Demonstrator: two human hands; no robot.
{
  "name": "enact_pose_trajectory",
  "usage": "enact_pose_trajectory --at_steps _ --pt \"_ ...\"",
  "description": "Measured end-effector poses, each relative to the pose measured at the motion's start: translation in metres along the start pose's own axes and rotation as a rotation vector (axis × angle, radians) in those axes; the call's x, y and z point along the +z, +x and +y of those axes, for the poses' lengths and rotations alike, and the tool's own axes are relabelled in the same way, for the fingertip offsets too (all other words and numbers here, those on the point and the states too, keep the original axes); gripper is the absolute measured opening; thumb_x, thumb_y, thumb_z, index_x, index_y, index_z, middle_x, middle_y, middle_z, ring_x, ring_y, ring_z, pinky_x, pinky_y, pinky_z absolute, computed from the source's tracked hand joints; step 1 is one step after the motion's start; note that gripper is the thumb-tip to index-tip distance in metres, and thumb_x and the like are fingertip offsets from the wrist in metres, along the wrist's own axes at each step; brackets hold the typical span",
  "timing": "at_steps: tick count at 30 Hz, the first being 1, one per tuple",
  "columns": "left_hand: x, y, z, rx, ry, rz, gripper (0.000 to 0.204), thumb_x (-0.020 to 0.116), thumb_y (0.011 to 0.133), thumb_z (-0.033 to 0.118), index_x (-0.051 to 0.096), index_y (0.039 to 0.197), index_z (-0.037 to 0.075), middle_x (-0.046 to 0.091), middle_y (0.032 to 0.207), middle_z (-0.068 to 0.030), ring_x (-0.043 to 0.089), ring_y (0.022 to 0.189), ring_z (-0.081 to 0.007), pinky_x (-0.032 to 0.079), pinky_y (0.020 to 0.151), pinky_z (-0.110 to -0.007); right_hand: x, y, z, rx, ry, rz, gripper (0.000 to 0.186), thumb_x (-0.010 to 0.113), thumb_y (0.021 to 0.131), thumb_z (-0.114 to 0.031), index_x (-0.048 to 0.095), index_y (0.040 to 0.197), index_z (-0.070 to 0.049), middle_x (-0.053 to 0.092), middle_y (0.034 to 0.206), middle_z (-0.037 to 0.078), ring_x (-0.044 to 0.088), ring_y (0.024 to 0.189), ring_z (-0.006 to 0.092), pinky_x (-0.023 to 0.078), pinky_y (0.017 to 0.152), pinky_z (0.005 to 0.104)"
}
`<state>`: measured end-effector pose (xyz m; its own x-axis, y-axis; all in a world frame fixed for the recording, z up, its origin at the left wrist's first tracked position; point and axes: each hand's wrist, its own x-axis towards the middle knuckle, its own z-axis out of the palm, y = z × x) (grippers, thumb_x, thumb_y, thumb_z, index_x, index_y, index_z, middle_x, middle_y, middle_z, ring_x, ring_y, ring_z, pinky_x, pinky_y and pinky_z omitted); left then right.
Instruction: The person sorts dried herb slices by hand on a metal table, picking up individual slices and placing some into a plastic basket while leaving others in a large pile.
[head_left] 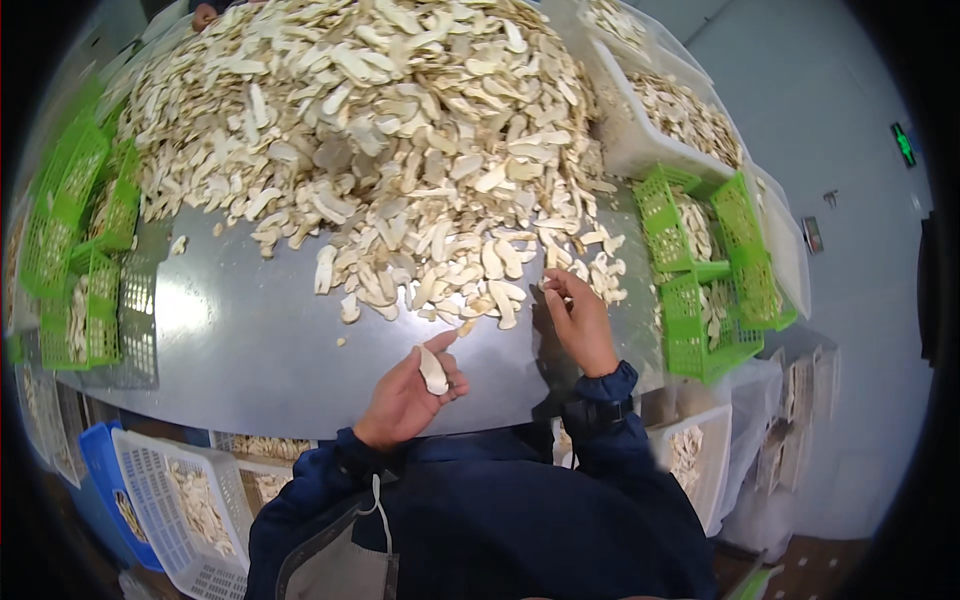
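Note:
A pale dried mushroom slice (432,371) lies across the fingers of my left hand (402,397), held under the thumb above the near part of the steel table (250,355). My right hand (580,322) reaches to the near edge of a big heap of dried mushroom slices (400,130). Its thumb and fingers are drawn together at the loose slices, with a pale bit at the tips that is too small to make out. Cream and brownish slices (500,300) lie scattered just left of that hand.
Green slotted baskets (685,320) with slices stand at the right, and more green baskets (80,300) at the left. A white bin (640,135) of slices sits far right. Below the table are white crates (150,480) and a blue crate (100,450). Another person's hand (204,16) shows far left.

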<state>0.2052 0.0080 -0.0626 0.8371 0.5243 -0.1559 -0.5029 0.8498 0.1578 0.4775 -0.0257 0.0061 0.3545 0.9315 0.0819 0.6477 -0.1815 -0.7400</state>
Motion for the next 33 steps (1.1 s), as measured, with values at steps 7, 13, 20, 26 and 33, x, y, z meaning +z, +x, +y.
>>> enact_pose_trajectory --at_steps 7,13,20,26,33 --pt "-0.002 0.002 -0.002 -0.040 -0.014 -0.018 0.049 0.036 0.109 0.034 0.038 0.146 0.003 0.059 0.106 -0.0090 0.060 0.100 -0.0267 0.052 0.092 -0.044 0.038 -0.019 -0.014 -0.103 -0.238 0.013 0.049 0.073 0.082 -0.027 0.060 0.126 -0.008 0.067 0.103 0.013 0.062 0.097 0.0341 0.050 0.082 0.0435" --pt "0.003 -0.002 -0.004 0.030 0.042 0.026 0.048 0.035 0.109 0.035 0.041 0.145 0.005 0.058 0.101 -0.0082 0.058 0.092 -0.0232 0.050 0.086 -0.041 0.029 -0.022 -0.004 -0.034 -0.038 0.034 0.032 0.066 0.089 -0.022 0.064 0.117 -0.007 0.070 0.096 0.014 0.066 0.089 0.0330 0.052 0.076 0.0405" --pt "0.006 0.003 -0.006 0.022 0.089 0.026 0.046 0.032 0.109 0.034 0.040 0.146 0.007 0.056 0.106 -0.0060 0.057 0.093 -0.0223 0.049 0.086 -0.040 -0.012 -0.040 0.042 0.218 0.440 0.080 0.026 0.069 0.091 -0.017 0.066 0.111 -0.001 0.069 0.087 0.006 0.064 0.077 0.0132 0.051 0.071 0.0291" --pt "0.003 -0.002 -0.005 0.056 0.043 0.065 0.046 0.035 0.109 0.033 0.042 0.144 0.004 0.058 0.104 -0.0093 0.058 0.092 -0.0246 0.049 0.085 -0.042 -0.073 -0.027 0.057 0.209 1.134 0.888 0.038 0.060 0.098 -0.013 0.055 0.133 0.000 0.068 0.115 0.009 0.064 0.100 0.0140 0.051 0.084 0.0256" --pt "0.006 0.001 -0.004 0.044 0.064 0.056 0.045 0.037 0.108 0.034 0.045 0.142 0.005 0.059 0.101 -0.0090 0.059 0.091 -0.0242 0.049 0.084 -0.040 -0.039 -0.012 0.030 0.156 0.127 0.139 0.039 0.063 0.094 -0.018 0.058 0.129 -0.001 0.070 0.101 0.008 0.066 0.092 0.0168 0.052 0.078 0.0288"
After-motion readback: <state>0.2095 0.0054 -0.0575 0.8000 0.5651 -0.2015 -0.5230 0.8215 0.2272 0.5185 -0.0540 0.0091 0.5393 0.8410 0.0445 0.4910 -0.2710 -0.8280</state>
